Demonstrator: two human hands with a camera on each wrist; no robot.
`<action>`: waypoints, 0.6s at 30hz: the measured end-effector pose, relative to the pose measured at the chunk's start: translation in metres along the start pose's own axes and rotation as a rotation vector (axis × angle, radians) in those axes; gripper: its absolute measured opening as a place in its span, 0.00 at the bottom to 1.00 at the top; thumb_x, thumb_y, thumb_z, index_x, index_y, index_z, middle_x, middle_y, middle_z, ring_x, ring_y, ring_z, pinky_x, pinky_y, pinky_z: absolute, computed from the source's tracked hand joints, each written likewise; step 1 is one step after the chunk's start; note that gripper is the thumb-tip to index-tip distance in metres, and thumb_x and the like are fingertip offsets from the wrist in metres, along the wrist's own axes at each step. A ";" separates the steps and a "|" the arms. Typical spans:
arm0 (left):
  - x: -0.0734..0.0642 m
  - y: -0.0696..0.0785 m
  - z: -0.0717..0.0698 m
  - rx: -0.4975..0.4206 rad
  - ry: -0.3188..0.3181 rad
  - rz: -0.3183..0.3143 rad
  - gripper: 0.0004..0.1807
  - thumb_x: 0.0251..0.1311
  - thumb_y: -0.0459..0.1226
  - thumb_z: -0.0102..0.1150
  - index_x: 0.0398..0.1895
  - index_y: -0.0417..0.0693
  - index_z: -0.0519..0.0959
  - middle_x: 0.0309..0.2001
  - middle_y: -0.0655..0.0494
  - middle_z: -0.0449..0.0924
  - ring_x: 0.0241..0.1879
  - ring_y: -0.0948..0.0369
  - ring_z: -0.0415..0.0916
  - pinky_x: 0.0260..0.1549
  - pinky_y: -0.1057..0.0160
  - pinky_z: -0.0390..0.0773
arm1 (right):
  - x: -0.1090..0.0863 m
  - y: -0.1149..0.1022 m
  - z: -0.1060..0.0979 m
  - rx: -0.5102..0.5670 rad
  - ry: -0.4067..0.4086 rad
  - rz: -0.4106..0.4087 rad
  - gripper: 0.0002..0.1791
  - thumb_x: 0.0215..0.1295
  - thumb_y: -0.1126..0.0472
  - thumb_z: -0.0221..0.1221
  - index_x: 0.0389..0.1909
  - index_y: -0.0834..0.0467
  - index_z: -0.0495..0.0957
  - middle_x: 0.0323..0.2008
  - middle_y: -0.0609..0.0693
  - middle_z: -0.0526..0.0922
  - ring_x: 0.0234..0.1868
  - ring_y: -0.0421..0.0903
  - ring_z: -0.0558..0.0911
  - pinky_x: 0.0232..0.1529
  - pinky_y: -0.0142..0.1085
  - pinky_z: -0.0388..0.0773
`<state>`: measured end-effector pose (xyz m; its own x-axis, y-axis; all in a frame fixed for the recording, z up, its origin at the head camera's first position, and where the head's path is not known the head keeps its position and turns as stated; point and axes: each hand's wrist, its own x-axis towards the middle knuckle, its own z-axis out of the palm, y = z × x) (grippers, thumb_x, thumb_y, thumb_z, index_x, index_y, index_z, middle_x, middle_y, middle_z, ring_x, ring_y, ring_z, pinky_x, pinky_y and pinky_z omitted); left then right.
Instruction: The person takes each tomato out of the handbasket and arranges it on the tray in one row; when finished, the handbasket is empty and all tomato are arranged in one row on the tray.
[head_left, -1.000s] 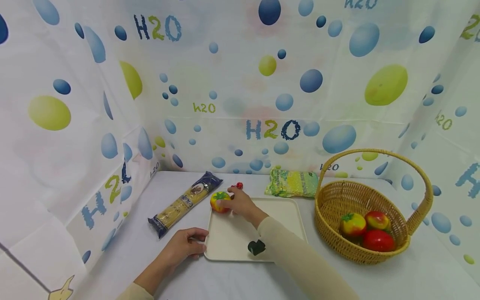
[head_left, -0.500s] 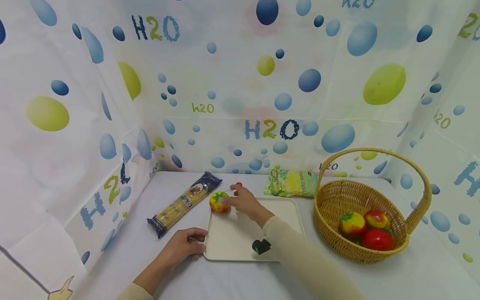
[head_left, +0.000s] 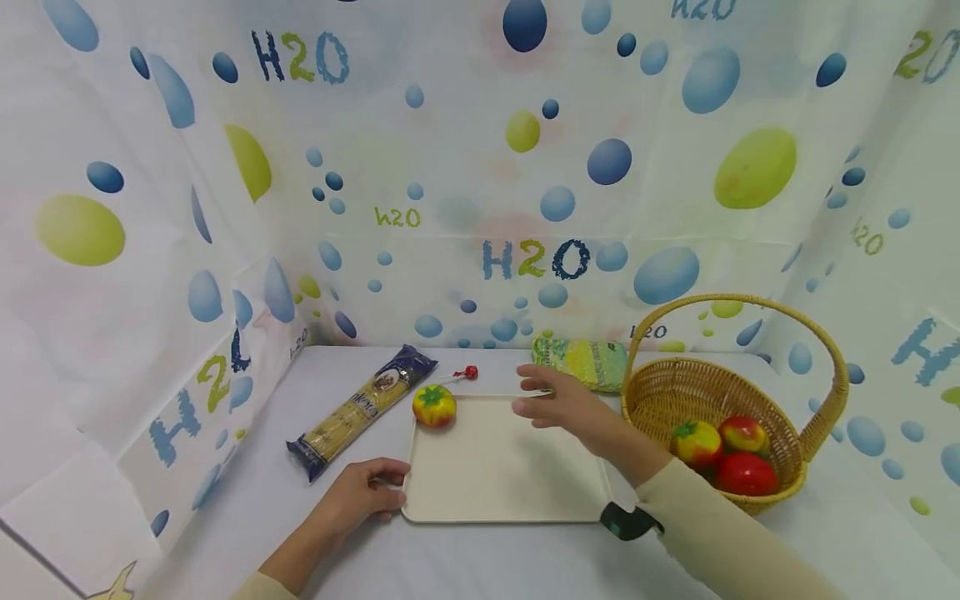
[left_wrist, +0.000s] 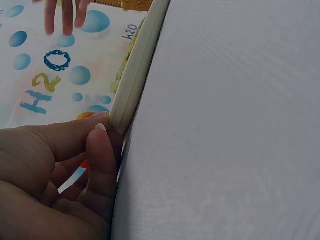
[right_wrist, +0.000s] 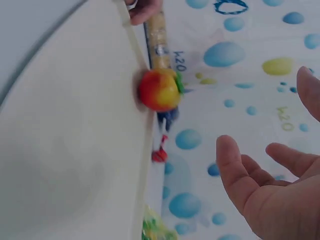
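My left hand (head_left: 358, 497) pinches the left edge of a cream rectangular tray (head_left: 502, 479); in the left wrist view its thumb and finger meet at the tray's rim (left_wrist: 138, 70). At the tray's far left corner sits a red-and-yellow fruit (head_left: 434, 406) with a green leafy top, which looks like a persimmon. Over the right part of the tray hovers my right hand (head_left: 581, 417), fingers spread and holding nothing. The right wrist view shows the same fruit (right_wrist: 160, 90) apart from the fingers.
Left of the tray lies a spaghetti packet (head_left: 363, 412), with a red lollipop (head_left: 470, 372) behind the tray. A green-yellow packet (head_left: 585, 364) is at the back. The wicker basket (head_left: 652, 392) on the right, its handle raised, holds several fruits (head_left: 746, 474).
My right hand has let go of the fruit at the far left corner and moved right, its fingers spreading. The fruit stays where it was. My left hand keeps its place at the tray edge.
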<state>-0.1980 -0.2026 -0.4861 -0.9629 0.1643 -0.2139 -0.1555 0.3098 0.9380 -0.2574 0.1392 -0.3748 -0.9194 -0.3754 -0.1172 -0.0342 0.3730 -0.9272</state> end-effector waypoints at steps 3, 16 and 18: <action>0.000 -0.001 -0.001 0.006 -0.002 0.006 0.26 0.54 0.28 0.71 0.59 0.33 0.79 0.46 0.48 0.81 0.35 0.58 0.78 0.31 0.62 0.84 | -0.029 0.000 -0.027 0.006 -0.007 -0.018 0.42 0.66 0.47 0.67 0.76 0.54 0.61 0.71 0.60 0.67 0.63 0.56 0.77 0.59 0.47 0.80; -0.002 0.002 0.001 0.020 0.011 -0.007 0.26 0.54 0.28 0.71 0.58 0.34 0.79 0.47 0.48 0.81 0.36 0.58 0.77 0.32 0.61 0.84 | -0.081 0.023 -0.166 -0.067 -0.040 -0.015 0.33 0.71 0.57 0.61 0.74 0.55 0.64 0.65 0.58 0.74 0.61 0.49 0.80 0.58 0.41 0.81; -0.002 0.001 0.001 0.013 0.003 0.002 0.26 0.54 0.28 0.71 0.58 0.34 0.79 0.47 0.48 0.81 0.36 0.58 0.78 0.32 0.61 0.84 | -0.081 0.030 -0.184 -0.040 -0.050 -0.011 0.30 0.71 0.59 0.60 0.72 0.54 0.66 0.63 0.53 0.77 0.60 0.44 0.81 0.58 0.39 0.81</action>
<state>-0.1958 -0.2013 -0.4851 -0.9638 0.1622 -0.2117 -0.1513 0.3213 0.9348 -0.2558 0.3367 -0.3275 -0.8983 -0.4210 -0.1258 -0.0606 0.4021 -0.9136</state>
